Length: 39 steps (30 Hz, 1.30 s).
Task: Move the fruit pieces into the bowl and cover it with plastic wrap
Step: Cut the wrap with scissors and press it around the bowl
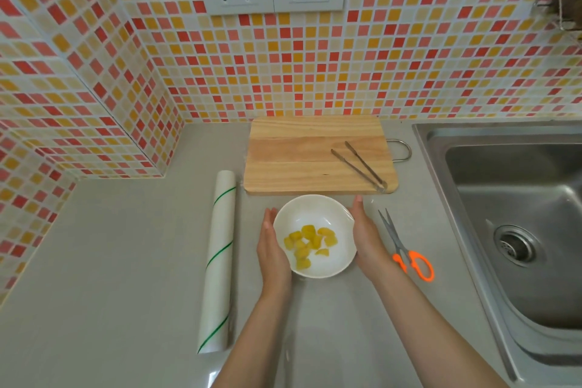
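- While the bowl stands on the counter with the fruit inside, the left hand presses flat on its left side.
- Right hand touches the right side, fingers straight.
- Wrap film seems over the rim.

Brown object cropped at right edge; sink partly out of frame.

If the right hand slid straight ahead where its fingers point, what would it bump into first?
Probably the cutting board: the right hand, beside the bowl, points at the board's near edge, close to the tongs. Depth is hard to judge.
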Available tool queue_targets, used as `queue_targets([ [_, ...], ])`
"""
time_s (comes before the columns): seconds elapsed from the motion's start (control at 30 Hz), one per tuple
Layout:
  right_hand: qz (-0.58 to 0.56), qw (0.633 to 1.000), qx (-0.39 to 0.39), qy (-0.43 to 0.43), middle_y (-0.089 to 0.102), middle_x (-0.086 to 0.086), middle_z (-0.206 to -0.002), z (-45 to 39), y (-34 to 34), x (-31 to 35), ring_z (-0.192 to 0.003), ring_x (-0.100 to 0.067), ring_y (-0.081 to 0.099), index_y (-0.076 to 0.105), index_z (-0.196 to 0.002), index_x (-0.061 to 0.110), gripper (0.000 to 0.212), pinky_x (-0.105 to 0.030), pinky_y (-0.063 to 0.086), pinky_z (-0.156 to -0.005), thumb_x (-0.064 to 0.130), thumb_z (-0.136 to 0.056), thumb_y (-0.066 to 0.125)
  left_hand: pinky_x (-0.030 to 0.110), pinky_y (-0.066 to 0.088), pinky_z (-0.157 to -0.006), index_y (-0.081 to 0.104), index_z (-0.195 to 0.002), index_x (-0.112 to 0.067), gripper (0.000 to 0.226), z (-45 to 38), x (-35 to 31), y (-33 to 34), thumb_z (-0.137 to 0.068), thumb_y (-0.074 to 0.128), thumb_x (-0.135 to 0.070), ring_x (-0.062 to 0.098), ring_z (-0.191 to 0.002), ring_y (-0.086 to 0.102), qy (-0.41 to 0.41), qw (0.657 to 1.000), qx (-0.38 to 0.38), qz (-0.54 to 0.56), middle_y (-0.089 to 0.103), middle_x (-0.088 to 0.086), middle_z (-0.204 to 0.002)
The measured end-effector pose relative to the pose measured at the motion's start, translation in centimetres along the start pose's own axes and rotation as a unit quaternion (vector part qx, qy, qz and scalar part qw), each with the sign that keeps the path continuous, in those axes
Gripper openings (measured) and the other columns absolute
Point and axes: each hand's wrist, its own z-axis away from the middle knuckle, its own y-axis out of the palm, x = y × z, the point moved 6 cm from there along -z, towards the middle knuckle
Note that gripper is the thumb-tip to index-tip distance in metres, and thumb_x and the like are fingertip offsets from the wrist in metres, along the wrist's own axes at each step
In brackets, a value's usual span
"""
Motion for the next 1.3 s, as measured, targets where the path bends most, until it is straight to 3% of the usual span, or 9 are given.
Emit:
queue_targets([
  [0.1, 0.007, 0.996, -0.018, -0.091, 0.064, -0.002, -0.121, 0.1, -1.0, 1.2, -0.114, -0.019, 0.058, 0.061, -0.117, 0.024, 0.054, -0.04, 0.045, -0.101, 0.058, -0.092, 0.027, 0.012, 0.051, -0.077, 0.065, -0.112, -0.03, 0.036, -0.6, -0.9, 0.6, -0.1, 0.031, -0.031, 0.003, -0.101, 0.063, 0.031, 0.996, 0.043, -0.077, 0.067, -0.001, -0.115],
  [0.2, -0.038, 0.984, 0.031, -0.169, 0.051, 0.003, -0.139, 0.2, -0.9, 3.1, -0.128, -0.01, 0.046, 0.051, -0.131, 0.023, 0.049, -0.034, 0.034, -0.11, 0.049, -0.096, 0.028, 0.025, 0.052, -0.082, 0.069, -0.105, -0.029, 0.042, -1.1, -1.2, 1.4, -0.101, 0.027, -0.032, 0.014, -0.099, 0.066, 0.028, 0.99, 0.07, -0.123, 0.072, -0.001, -0.103],
  [0.3, -0.023, 0.983, 0.08, -0.162, 0.065, 0.004, -0.124, 0.0, -0.6, 3.4, -0.113, -0.007, 0.061, 0.064, -0.115, 0.026, 0.048, -0.026, 0.048, -0.094, 0.052, -0.094, 0.028, 0.027, 0.053, -0.081, 0.071, -0.093, -0.036, 0.046, -1.8, -1.3, 1.6, -0.101, 0.026, -0.034, 0.014, -0.097, 0.067, 0.024, 0.989, 0.079, -0.124, 0.074, -0.005, -0.096],
  [0.47, -0.033, 0.985, 0.054, -0.157, 0.066, -0.001, -0.122, 0.0, -0.3, 2.4, -0.113, -0.014, 0.06, 0.066, -0.106, 0.033, 0.045, -0.033, 0.047, -0.097, 0.047, -0.097, 0.025, 0.032, 0.053, -0.081, 0.072, -0.096, -0.034, 0.051, -2.0, -0.5, 1.7, -0.1, 0.022, -0.041, 0.02, -0.099, 0.067, -0.032, 0.994, 0.075, -0.073, 0.074, 0.0, -0.1],
  [0.63, -0.063, 0.988, 0.054, -0.13, 0.064, -0.004, -0.125, -0.2, -0.2, 1.8, -0.115, -0.019, 0.059, 0.065, -0.112, 0.029, 0.052, -0.041, 0.044, -0.103, 0.051, -0.096, 0.021, 0.04, 0.052, -0.089, 0.064, -0.114, -0.033, 0.057, -1.9, 0.1, 2.0, -0.096, 0.014, -0.054, 0.023, -0.106, 0.064, -0.117, 0.982, 0.147, 0.004, 0.07, 0.003, -0.114],
  [0.77, -0.055, 0.987, 0.055, -0.144, 0.057, -0.002, -0.135, -0.1, -0.2, 1.9, -0.118, -0.015, 0.055, 0.054, -0.128, 0.022, 0.053, -0.038, 0.04, -0.107, 0.05, -0.097, 0.021, 0.033, 0.046, -0.096, 0.063, -0.115, -0.033, 0.049, -2.1, -2.2, 1.9, -0.1, 0.018, -0.044, 0.02, -0.116, 0.058, -0.02, 0.982, 0.153, -0.107, 0.066, 0.001, -0.119],
  [0.9, -0.036, 0.974, 0.012, -0.224, 0.044, 0.005, -0.146, 1.2, -0.7, 2.2, -0.132, -0.008, 0.04, 0.044, -0.136, 0.027, 0.044, -0.031, 0.03, -0.112, 0.042, -0.099, 0.025, 0.023, 0.031, -0.108, 0.044, -0.139, -0.026, 0.044, -1.6, -3.0, 1.4, -0.101, 0.024, -0.037, 0.004, -0.13, 0.041, 0.099, 0.97, 0.126, -0.182, 0.046, -0.009, -0.142],
  [1.13, 0.022, 0.958, -0.036, -0.283, 0.05, 0.005, -0.14, 2.0, 0.2, 1.1, -0.131, -0.008, 0.042, 0.05, -0.132, 0.02, 0.038, -0.037, 0.032, -0.114, 0.025, -0.101, 0.029, 0.022, 0.036, -0.102, 0.053, -0.131, -0.025, 0.041, 0.4, -1.6, 1.2, -0.101, 0.026, -0.033, 0.007, -0.125, 0.048, 0.121, 0.984, 0.044, -0.12, 0.055, -0.008, -0.133],
  [1.3, 0.017, 0.954, -0.06, -0.293, 0.053, 0.006, -0.138, 1.5, 0.1, 0.5, -0.129, -0.006, 0.045, 0.053, -0.13, 0.023, 0.04, -0.04, 0.034, -0.113, 0.029, -0.098, 0.03, 0.006, 0.039, -0.088, 0.057, -0.123, -0.031, 0.037, 0.1, -1.8, 1.3, -0.101, 0.027, -0.03, 0.0, -0.116, 0.052, 0.138, 0.98, 0.055, -0.135, 0.059, -0.01, -0.125],
])
